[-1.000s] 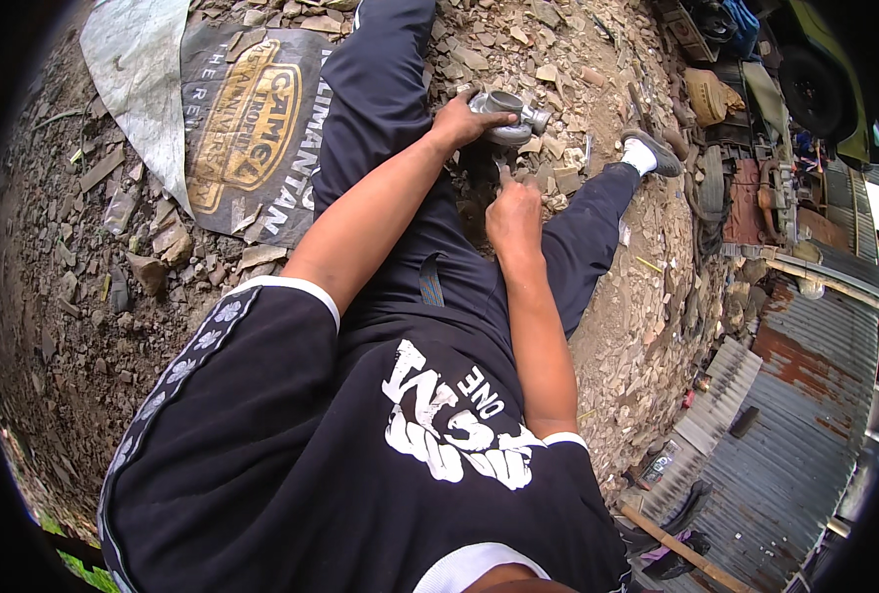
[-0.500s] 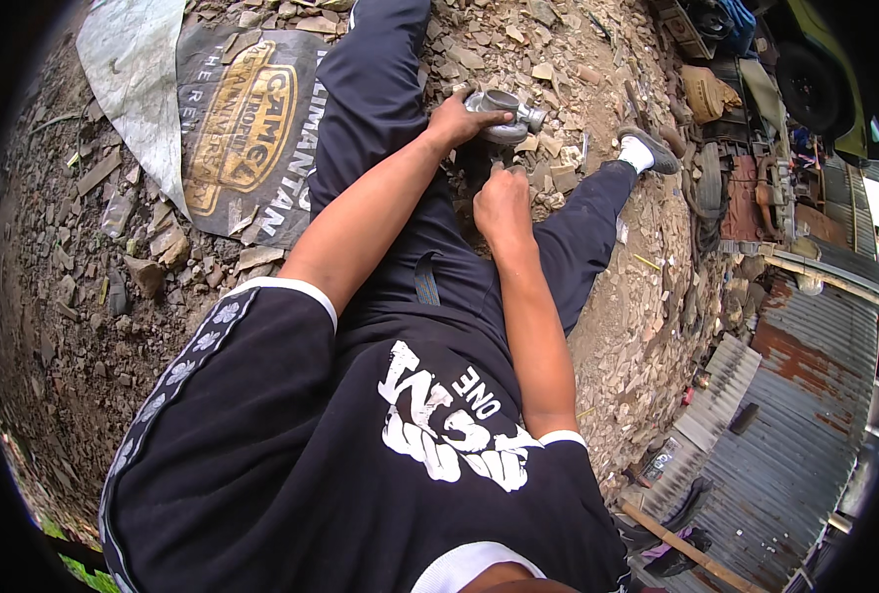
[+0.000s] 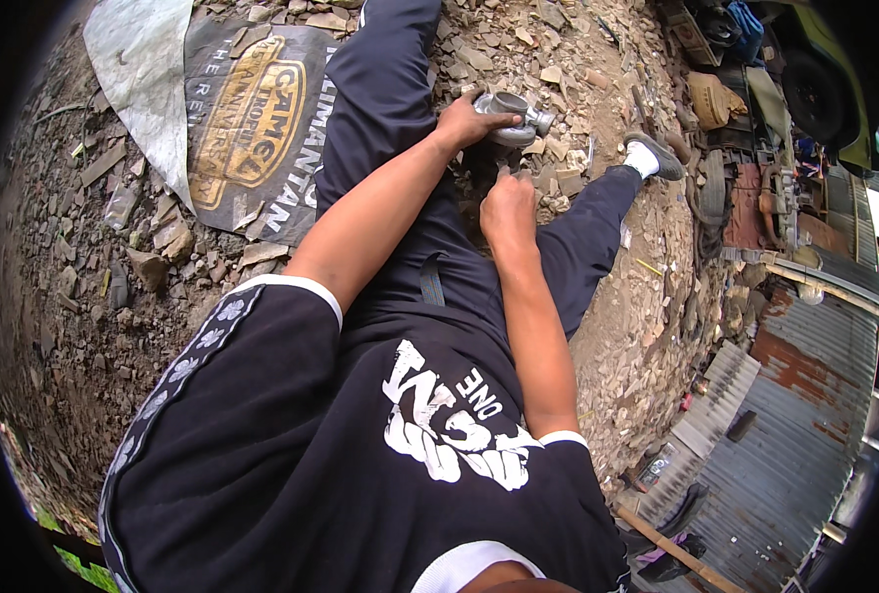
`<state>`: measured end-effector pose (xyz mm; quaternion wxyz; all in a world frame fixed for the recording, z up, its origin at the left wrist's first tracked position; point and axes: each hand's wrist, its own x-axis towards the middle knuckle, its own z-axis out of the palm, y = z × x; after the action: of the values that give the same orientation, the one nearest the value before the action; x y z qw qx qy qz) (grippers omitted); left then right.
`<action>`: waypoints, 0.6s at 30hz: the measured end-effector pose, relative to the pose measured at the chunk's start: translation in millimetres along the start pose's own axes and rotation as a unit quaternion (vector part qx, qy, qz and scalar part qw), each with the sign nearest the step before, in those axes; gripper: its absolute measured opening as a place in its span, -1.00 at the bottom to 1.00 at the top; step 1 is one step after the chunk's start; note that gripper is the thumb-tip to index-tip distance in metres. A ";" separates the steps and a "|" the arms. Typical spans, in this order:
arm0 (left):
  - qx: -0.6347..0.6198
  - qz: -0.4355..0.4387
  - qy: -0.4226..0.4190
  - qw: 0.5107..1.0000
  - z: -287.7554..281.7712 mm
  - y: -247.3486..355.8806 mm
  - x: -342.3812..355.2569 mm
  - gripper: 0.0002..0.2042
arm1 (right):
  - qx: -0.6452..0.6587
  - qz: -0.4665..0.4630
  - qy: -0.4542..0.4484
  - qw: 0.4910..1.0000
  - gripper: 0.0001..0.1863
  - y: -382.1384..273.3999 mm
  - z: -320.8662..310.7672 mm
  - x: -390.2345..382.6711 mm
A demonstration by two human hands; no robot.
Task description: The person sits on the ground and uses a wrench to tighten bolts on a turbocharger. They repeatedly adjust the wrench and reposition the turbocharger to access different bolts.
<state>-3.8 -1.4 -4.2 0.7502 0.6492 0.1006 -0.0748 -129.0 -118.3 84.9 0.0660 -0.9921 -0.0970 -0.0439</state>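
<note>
A silver-grey metal engine part (image 3: 515,116) with a wide round opening and a side outlet is held low between my outstretched legs. My left hand (image 3: 467,123) is closed on its left side, the thumb lying over it. Just below the part, my right hand (image 3: 510,212) makes a fist with the knuckles up. A small dark end shows by its fingers, too little to name. The right fist is close under the part; whether it touches cannot be made out. Dark shadow hides the part's underside.
Broken stone and tile rubble (image 3: 568,109) covers the ground. A printed dark banner (image 3: 291,212) and a pale sheet (image 3: 148,89) lie at the left. Rusty corrugated metal sheets (image 3: 805,381), a pole (image 3: 681,551) and scrap machinery (image 3: 746,203) lie along the right, below a vehicle tyre (image 3: 812,94).
The view has shifted slightly. My left hand keeps its hold on the metal part, and my right fist stays below it, with less of the dark piece showing.
</note>
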 end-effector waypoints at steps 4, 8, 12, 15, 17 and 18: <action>0.004 0.008 0.013 1.000 -4.1 -4.9 5.6 0.17 | 0.004 -0.020 -0.001 1.000 -0.68 2.3 0.0 -0.4; -0.008 -0.001 0.001 1.000 1.2 1.2 -0.7 0.18 | 0.001 -0.002 0.005 1.000 -0.69 2.1 -2.1 1.8; 0.010 0.002 0.007 1.000 -3.4 0.4 0.5 0.18 | -0.012 -0.002 0.007 1.000 -0.70 2.7 -1.4 4.6; 0.003 -0.001 -0.001 1.000 -1.7 1.7 2.3 0.16 | -0.018 -0.020 -0.005 1.000 -0.74 11.1 -4.6 14.9; -0.019 -0.011 -0.021 1.000 -4.8 1.4 5.2 0.13 | 0.012 0.018 -0.020 1.000 -0.77 17.3 -11.4 20.3; -0.030 -0.017 -0.026 0.999 -5.0 2.4 5.8 0.12 | 0.014 0.014 -0.026 0.999 -0.76 15.9 -18.5 21.9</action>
<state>2.1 4.0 -4.0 0.7706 0.6221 0.0944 -0.1011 -105.8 -132.3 103.4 0.0781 -0.9932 -0.0852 -0.0159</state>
